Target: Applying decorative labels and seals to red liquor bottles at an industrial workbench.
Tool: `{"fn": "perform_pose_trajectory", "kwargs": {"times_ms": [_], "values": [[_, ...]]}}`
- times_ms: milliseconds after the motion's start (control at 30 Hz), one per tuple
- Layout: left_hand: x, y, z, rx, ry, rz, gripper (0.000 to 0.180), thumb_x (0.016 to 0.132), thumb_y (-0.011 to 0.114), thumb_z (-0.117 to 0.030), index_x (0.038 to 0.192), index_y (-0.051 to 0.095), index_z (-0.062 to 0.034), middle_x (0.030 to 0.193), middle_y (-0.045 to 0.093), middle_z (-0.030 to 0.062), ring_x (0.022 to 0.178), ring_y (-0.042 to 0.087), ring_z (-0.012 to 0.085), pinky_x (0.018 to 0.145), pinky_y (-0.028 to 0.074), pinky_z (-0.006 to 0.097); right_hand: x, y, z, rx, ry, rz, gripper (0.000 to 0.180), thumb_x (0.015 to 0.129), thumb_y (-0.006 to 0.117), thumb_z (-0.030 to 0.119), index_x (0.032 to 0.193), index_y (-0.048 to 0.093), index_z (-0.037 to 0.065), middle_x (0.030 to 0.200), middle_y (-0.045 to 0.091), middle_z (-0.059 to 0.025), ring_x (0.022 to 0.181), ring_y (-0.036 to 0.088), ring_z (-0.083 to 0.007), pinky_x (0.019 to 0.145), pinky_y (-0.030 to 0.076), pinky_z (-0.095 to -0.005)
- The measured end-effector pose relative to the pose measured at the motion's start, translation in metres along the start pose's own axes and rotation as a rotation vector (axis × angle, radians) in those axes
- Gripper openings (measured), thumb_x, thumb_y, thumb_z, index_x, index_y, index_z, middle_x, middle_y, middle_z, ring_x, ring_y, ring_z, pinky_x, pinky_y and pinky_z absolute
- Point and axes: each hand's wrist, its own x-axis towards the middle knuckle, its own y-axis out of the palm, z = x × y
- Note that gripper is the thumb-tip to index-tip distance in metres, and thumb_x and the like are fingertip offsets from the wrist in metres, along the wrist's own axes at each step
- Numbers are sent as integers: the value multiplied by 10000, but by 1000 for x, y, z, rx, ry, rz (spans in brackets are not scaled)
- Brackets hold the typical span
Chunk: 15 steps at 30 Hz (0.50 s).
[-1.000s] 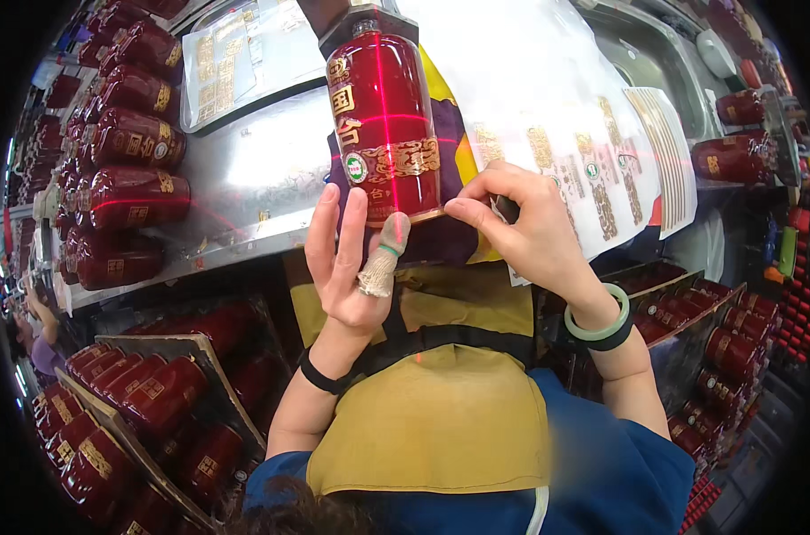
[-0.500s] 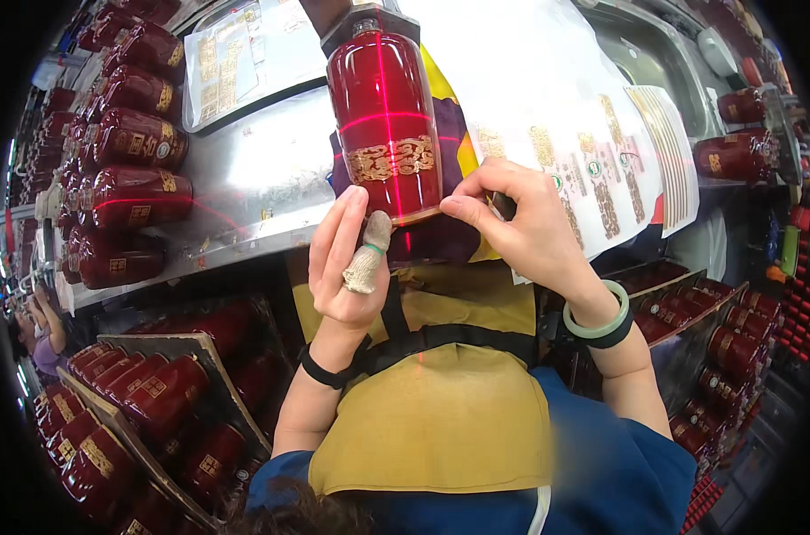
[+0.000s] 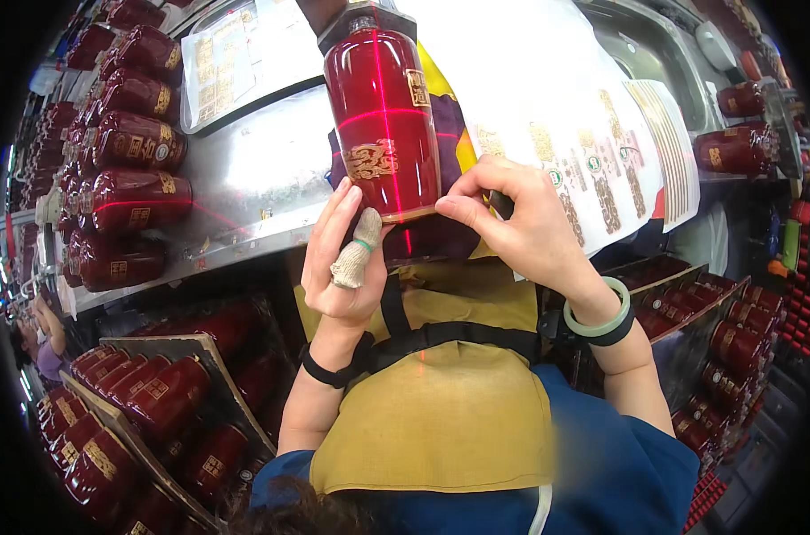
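A glossy dark red bottle [image 3: 380,107] lies with its clear neck away from me, against a dark holder [image 3: 396,20]. Red light lines cross it. Gold ornament marks its lower left, and a gold square label shows at its right. Along its base edge runs a thin gold-coloured band [image 3: 414,214]. My left hand [image 3: 344,259] has its fingers stretched out, touching the base's left side; a fabric finger cover [image 3: 355,257] with a green band sits on one finger. At the base's right corner, my right hand [image 3: 521,218] pinches thumb and forefinger together; a dark object shows behind the thumb.
White sheets with gold stickers [image 3: 592,169] lie on the right beside a metal sink [image 3: 646,62]. A tray [image 3: 235,71] with more gold stickers is at the back left. Red bottles [image 3: 142,196] line the left, with crates of bottles [image 3: 155,392] below. A person [image 3: 48,330] is at far left.
The bottle has turned about its length: its gold ornament has shifted left, and a gold square label has come into view at the right. Both hands stay at its base, nearly in place.
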Motion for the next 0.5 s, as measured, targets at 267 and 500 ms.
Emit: {"fn": "perform_pose_trajectory", "kwargs": {"times_ms": [267, 500], "values": [[7, -6, -7, 261, 236, 64, 362, 832, 802, 79, 1173, 688, 118, 1243, 698, 216, 1141, 688, 363, 968, 595, 416, 0, -4, 1, -1, 19, 23, 186, 891, 788, 134, 873, 727, -40, 744, 653, -113, 617, 594, -182, 591, 461, -331], [23, 3, -14, 158, 209, 48, 310, 804, 827, 68, 1093, 719, 100, 1092, 749, 193, 1050, 724, 343, 905, 609, 407, 1, 0, 1, -29, -34, -12, 178, 888, 787, 141, 869, 732, -26, 754, 662, -124, 623, 602, -213, 598, 469, -343]]}}
